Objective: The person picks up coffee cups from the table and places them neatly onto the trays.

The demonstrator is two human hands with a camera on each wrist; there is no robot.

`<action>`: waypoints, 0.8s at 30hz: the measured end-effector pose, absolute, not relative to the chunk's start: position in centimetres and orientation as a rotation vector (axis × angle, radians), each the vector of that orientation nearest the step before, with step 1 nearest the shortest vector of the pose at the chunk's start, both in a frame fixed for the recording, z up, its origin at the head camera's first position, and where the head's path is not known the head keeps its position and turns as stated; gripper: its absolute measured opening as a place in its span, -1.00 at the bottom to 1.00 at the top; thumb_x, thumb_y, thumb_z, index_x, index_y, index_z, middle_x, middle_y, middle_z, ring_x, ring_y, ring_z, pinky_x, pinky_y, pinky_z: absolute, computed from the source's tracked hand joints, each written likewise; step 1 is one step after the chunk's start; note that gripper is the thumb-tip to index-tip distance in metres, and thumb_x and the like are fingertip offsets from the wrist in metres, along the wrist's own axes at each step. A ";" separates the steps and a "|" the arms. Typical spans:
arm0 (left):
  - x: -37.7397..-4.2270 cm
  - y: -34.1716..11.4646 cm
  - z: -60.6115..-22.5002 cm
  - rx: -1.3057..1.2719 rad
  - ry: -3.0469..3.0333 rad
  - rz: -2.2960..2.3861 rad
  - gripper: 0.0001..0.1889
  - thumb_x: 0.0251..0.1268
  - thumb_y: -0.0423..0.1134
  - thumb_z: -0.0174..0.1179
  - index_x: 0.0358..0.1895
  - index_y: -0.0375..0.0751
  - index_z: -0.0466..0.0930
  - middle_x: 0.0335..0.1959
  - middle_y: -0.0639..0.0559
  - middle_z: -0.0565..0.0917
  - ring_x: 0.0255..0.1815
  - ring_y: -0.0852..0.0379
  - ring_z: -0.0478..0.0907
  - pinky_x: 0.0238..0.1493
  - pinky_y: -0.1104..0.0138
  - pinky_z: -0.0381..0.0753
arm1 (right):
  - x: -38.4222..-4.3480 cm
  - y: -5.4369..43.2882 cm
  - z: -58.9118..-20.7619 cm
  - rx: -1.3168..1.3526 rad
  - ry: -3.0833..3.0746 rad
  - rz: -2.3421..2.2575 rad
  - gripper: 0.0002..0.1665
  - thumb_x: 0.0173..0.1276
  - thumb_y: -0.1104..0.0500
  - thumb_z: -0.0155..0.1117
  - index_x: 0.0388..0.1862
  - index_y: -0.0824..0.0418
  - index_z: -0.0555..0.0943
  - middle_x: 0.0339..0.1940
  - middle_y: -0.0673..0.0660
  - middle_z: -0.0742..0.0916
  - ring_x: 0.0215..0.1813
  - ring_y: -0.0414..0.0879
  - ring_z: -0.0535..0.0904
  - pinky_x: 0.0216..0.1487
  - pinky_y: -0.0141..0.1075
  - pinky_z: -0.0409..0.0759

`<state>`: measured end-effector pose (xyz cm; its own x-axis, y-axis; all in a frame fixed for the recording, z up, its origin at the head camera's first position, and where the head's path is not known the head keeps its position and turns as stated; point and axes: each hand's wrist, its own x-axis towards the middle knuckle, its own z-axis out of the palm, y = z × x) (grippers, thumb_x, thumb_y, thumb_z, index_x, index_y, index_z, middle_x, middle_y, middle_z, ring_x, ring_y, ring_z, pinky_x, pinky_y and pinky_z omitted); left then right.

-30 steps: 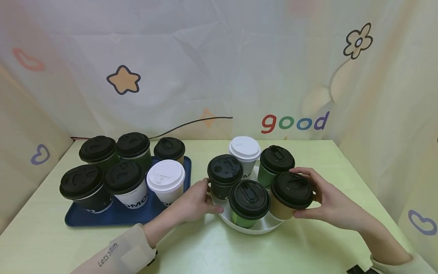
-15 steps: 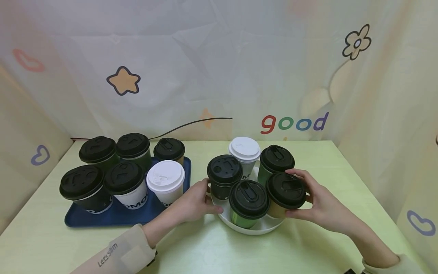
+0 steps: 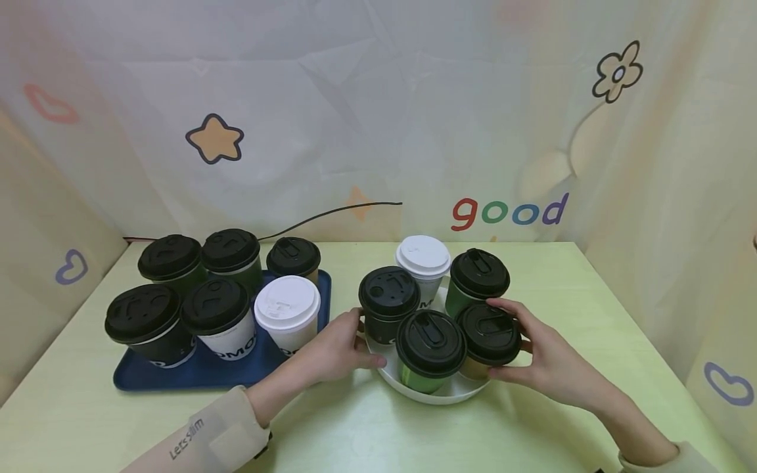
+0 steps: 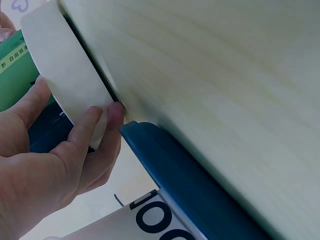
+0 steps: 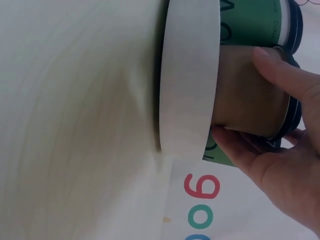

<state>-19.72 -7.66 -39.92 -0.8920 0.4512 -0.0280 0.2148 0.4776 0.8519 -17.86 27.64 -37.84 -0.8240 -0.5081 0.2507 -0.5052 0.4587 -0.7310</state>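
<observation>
My right hand [image 3: 547, 355] holds a brown paper coffee cup [image 5: 250, 90] with a black lid, thumb on one side and fingers on the other. This cup stands at the right side of a round white plate [image 3: 447, 398] with a raised rim. At the plate's left edge, my left hand [image 3: 343, 348] grips the rim, thumb and fingertips against it in the left wrist view. Beside that hand is a dark cup [image 3: 389, 299]. A light green cup [image 3: 430, 351], a dark green cup [image 3: 478, 279] and a white cup [image 3: 422, 259] share the plate.
Left of the plate lies a blue rectangular tray [image 3: 177, 380] bearing several lidded cups, among them a white-lidded one [image 3: 288, 312] close to my left forearm. A printed curtain [image 3: 355, 118] stands behind and beside the pale table [image 3: 355, 433].
My right hand has moved left with the brown cup, bringing it from the plate's right edge in against the green cups. My left hand stays at the plate rim.
</observation>
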 end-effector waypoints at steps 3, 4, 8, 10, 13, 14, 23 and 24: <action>-19.7 -7.7 -40.0 0.587 2.475 1.374 -0.18 0.14 -0.31 0.56 0.40 -0.46 0.28 -0.19 -0.11 0.61 -0.35 0.11 0.54 -0.30 0.27 0.55 | -17.8 28.0 -37.8 -0.928 2.691 -1.321 0.22 0.02 0.17 0.75 0.58 0.05 0.22 0.35 0.13 0.54 0.19 -0.19 0.58 0.20 -0.45 0.49; -19.7 -7.8 -40.0 0.595 2.472 1.374 -0.19 0.15 -0.32 0.55 0.40 -0.45 0.28 -0.22 -0.11 0.62 -0.36 0.12 0.54 -0.31 0.27 0.54 | -17.8 28.3 -37.8 -0.924 2.685 -1.322 0.21 0.02 0.17 0.74 0.57 0.07 0.22 0.36 0.14 0.53 0.21 -0.20 0.56 0.20 -0.45 0.49; -19.8 -7.8 -40.1 0.592 2.463 1.376 -0.18 0.16 -0.31 0.54 0.40 -0.46 0.26 -0.18 -0.13 0.60 -0.37 0.13 0.55 -0.33 0.28 0.55 | -18.3 29.6 -37.8 -0.873 2.653 -1.360 -0.02 0.06 0.26 0.70 0.39 0.20 0.33 0.25 0.18 0.55 0.17 -0.23 0.59 0.09 -0.37 0.61; -19.8 -7.8 -40.0 0.567 2.449 1.389 -0.13 0.15 -0.31 0.55 0.43 -0.49 0.22 -0.11 -0.16 0.58 -0.34 0.12 0.56 -0.30 0.28 0.57 | -18.6 30.3 -38.0 -0.846 2.631 -1.404 -0.16 0.08 0.38 0.65 0.26 0.30 0.35 0.17 0.20 0.54 0.08 -0.20 0.62 -0.01 -0.32 0.66; -19.8 -7.8 -40.0 0.524 2.433 1.400 -0.05 0.11 -0.30 0.58 0.47 -0.52 0.15 -0.01 -0.20 0.54 -0.27 0.09 0.57 -0.22 0.26 0.58 | -19.1 31.0 -38.2 -0.795 2.597 -1.462 -0.23 0.10 0.49 0.57 0.20 0.39 0.32 0.08 0.25 0.51 -0.03 -0.15 0.66 -0.14 -0.29 0.69; -19.8 -7.7 -39.9 0.521 2.435 1.396 -0.03 0.10 -0.29 0.58 0.48 -0.53 0.14 0.00 -0.21 0.53 -0.25 0.09 0.56 -0.20 0.26 0.58 | -19.2 31.1 -38.2 -0.774 2.600 -1.467 -0.23 0.11 0.49 0.56 0.21 0.40 0.31 0.07 0.26 0.51 -0.05 -0.15 0.65 -0.15 -0.30 0.69; -19.8 -7.6 -40.0 0.548 2.494 1.347 -0.04 0.05 -0.27 0.62 0.46 -0.46 0.21 0.02 -0.17 0.51 -0.22 0.04 0.51 -0.20 0.23 0.55 | -20.2 30.8 -38.8 -0.633 2.548 -1.323 -0.31 0.30 0.33 0.49 0.33 0.44 0.38 0.18 0.31 0.58 0.08 0.06 0.60 0.00 -0.25 0.64; -19.9 -7.6 -40.0 0.546 2.495 1.346 -0.04 0.05 -0.27 0.62 0.46 -0.46 0.21 0.02 -0.16 0.50 -0.22 0.05 0.51 -0.21 0.23 0.55 | -20.2 30.7 -38.9 -0.629 2.540 -1.307 -0.33 0.34 0.31 0.47 0.34 0.42 0.39 0.22 0.32 0.58 0.12 0.10 0.60 0.03 -0.26 0.63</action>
